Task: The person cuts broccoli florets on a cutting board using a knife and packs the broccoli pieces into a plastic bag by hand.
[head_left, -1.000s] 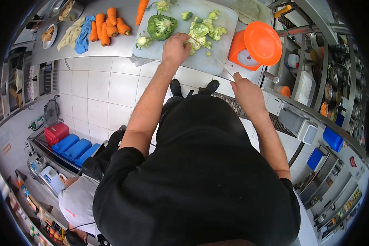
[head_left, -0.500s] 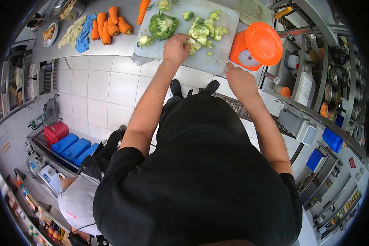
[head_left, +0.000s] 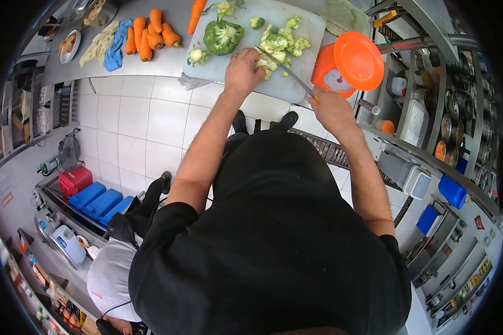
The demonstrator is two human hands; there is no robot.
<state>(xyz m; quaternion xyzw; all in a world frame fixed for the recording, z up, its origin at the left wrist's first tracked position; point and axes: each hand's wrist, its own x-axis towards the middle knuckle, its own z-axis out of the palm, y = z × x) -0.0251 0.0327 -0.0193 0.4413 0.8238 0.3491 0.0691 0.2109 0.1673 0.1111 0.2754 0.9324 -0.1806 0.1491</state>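
My right hand (head_left: 333,109) is wrapped around the handle of a knife (head_left: 289,72), whose blade slants up and left across light green broccoli pieces (head_left: 276,43). The knife tip lies close to the fingers of my left hand (head_left: 243,72). That hand is curled at the left edge of the pieces, thumb and fingers closed around a broccoli piece (head_left: 264,65) partly hidden by them. All this rests on a white cutting board (head_left: 307,33). A large broccoli head (head_left: 222,38) lies left of the pieces, with a small floret (head_left: 198,56) below it.
An orange kitchen scale (head_left: 336,78) stands beside the board's right edge. Several carrots (head_left: 155,38), a blue cloth (head_left: 116,47) and a bowl (head_left: 69,47) lie to the left on the metal counter (head_left: 145,68). Behind me at left is another person (head_left: 114,273) in a grey shirt.
The knife has moved up and left from the board's lower edge onto the broccoli pieces. My left hand has shifted slightly down, its thumb now farther from the fingers.
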